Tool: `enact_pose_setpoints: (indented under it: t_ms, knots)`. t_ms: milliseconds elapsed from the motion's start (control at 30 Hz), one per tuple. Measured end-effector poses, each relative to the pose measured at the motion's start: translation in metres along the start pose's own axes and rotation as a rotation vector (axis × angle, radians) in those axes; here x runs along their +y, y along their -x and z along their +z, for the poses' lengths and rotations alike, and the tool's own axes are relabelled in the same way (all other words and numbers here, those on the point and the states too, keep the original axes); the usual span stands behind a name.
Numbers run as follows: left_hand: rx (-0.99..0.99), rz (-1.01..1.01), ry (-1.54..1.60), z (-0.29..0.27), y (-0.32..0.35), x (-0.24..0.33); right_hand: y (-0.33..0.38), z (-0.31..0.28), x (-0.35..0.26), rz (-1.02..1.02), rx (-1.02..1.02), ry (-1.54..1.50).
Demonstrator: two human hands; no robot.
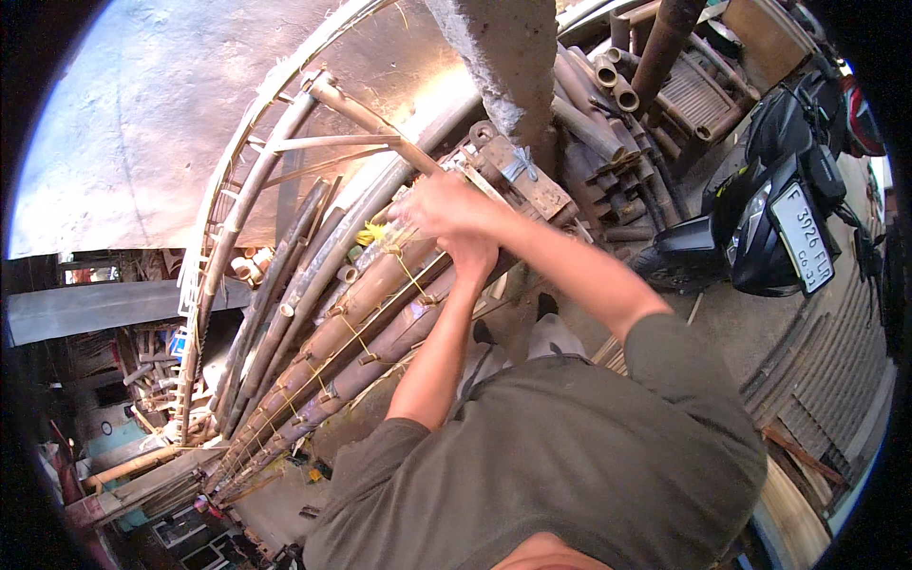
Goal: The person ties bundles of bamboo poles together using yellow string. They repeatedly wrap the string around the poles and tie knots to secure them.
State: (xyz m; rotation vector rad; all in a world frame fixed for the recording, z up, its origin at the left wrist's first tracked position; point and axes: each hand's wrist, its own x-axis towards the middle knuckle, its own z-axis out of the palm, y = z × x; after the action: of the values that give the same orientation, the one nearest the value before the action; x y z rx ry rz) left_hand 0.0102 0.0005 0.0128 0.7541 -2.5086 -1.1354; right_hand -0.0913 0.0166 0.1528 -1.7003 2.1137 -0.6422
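Note:
My right hand (439, 204), smeared by motion, reaches across from the right over the upper end of a bamboo rack; what its fingers do is not clear. Just below it, my left hand (470, 255) is closed, its fingers partly hidden, and what it grips cannot be made out. Both hands are close together, nearly touching. Beneath them runs a long brown bamboo pole (366, 296), with yellowish cord (351, 328) strung along and around it. A second, purplish bamboo pole (380, 347) lies alongside. Yellow strands (370, 233) stick out left of my hands.
A wooden block (537, 180) with blue cloth sits beyond my hands. A curved bamboo frame (223, 237) and leaning poles (299, 285) stand left. Cut bamboo tubes (608, 142) are piled behind a concrete pillar (513, 66). A parked motorcycle (760, 228) stands right.

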Motion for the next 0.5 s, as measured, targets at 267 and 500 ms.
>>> enact_pose_setpoints:
  t_ms: [267,500]
  knots:
    - [0.288,0.099,-0.022,0.005,0.007,0.015,0.030,-0.054,0.033,-0.221,-0.171,-0.640]
    - [0.047,-0.033,0.226,-0.019,-0.031,0.051,0.168,0.078,0.041,-0.072,-0.018,-0.344]
